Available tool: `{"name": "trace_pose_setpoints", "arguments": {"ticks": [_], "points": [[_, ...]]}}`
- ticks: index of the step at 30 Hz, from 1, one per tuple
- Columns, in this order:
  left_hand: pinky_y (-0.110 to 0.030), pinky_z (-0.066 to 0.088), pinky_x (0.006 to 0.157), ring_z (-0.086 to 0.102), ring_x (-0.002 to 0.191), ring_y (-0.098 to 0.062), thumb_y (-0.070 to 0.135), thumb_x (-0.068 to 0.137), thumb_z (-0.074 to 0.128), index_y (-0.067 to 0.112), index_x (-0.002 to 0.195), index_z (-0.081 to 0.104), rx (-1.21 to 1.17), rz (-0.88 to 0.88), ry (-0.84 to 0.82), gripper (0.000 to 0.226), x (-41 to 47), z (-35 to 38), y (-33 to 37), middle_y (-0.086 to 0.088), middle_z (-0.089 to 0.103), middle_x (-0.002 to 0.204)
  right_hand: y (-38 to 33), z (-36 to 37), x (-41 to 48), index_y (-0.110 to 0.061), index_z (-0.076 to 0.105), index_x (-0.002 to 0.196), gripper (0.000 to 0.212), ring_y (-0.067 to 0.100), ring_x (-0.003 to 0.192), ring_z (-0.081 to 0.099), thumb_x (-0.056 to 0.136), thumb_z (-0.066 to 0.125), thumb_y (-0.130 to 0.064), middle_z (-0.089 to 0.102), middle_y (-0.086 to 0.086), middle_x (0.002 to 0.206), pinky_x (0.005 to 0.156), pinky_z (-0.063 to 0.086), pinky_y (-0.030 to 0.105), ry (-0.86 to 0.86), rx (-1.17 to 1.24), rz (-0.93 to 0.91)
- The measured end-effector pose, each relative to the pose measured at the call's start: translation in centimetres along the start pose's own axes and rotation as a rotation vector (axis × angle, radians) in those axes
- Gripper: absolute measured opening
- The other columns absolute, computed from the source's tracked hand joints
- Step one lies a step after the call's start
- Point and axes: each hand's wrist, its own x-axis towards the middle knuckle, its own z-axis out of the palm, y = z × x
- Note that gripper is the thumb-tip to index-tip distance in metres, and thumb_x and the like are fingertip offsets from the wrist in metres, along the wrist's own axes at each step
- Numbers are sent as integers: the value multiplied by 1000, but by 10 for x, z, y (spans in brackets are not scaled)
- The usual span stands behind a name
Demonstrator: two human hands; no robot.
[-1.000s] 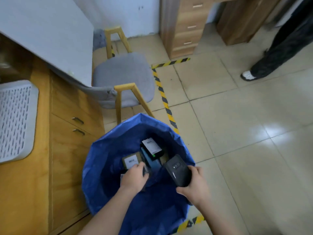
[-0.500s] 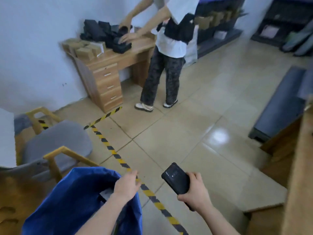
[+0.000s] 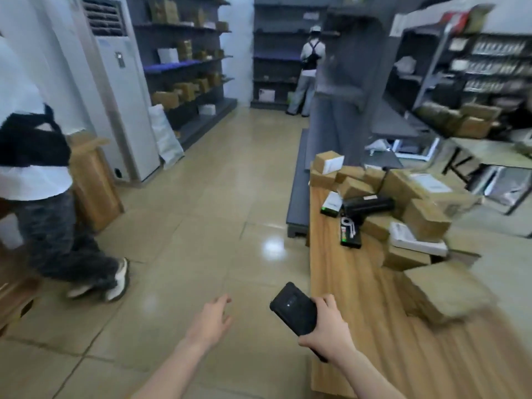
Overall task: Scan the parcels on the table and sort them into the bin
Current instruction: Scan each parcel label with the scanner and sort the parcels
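On my left a person (image 3: 43, 180) in dark trousers stands beside a wooden cabinet (image 3: 93, 185). Beyond are a tall air conditioner (image 3: 126, 110), grey shelving (image 3: 187, 67), and another person (image 3: 309, 73), seemingly facing away.

Black on the scanner (image 3: 293, 310), plain cardboard brown on the parcels (image 3: 425, 218). Pale wood grain across the table (image 3: 348, 286), beige squares over the floor (image 3: 201, 226). Dark grey on the shelves (image 3: 172, 66).

The room is moderately bright under soft, even indoor light with a greenish cast, and shadows are faint. A white glare patch sits on the glossy floor (image 3: 275, 246) ahead of the right grip (image 3: 328, 332). Motion blur smears nearly everything, worst on the parcels (image 3: 443, 292) right of that grip and the person (image 3: 49, 197) far left of the left grip (image 3: 211, 321). The scanner (image 3: 293, 308) in the right grip looks fairly sharp. Far beyond both grips, the shelves (image 3: 475, 67) lean with wide-angle bending.
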Motion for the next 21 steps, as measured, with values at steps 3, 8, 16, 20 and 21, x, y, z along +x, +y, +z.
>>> {"name": "trace_pose_setpoints", "arguments": {"ticks": [3, 8, 16, 20, 21], "points": [[-29, 44, 86, 60, 104, -20, 28, 96, 54, 21, 133, 48, 9, 98, -40, 39, 32, 17, 58, -5, 63, 114, 46, -38, 2, -30, 44, 112, 69, 10, 89, 57, 50, 73, -39, 37, -12, 109, 79, 53, 36, 63, 29, 91], [-27, 44, 82, 59, 107, -14, 32, 95, 52, 25, 132, 47, 45, 243, -114, 38, 77, 40, 129, 1, 60, 118, 94, -75, 12, -27, 44, 120, 77, 10, 94, 52, 52, 76, -43, 34, -12, 110, 83, 53, 37, 141, 32, 240], [-26, 44, 84, 55, 109, -15, 31, 97, 53, 24, 133, 46, 32, 434, -245, 37, 188, 69, 191, 1, 54, 124, 129, -92, 60, -26, 43, 131, 85, 9, 100, 51, 54, 74, -45, 34, -13, 116, 86, 51, 36, 221, 79, 445], [-29, 49, 90, 55, 112, -13, 34, 96, 54, 24, 133, 45, 76, 563, -331, 39, 261, 84, 211, 5, 49, 129, 136, -89, 102, -24, 42, 133, 88, 10, 98, 51, 54, 75, -43, 34, -12, 114, 88, 51, 38, 276, 132, 592], [-29, 49, 91, 55, 111, -13, 33, 96, 54, 23, 133, 45, 96, 590, -360, 40, 283, 88, 216, 4, 48, 130, 135, -89, 113, -23, 43, 133, 87, 10, 97, 51, 55, 75, -42, 35, -12, 113, 88, 51, 38, 288, 145, 628]]}}
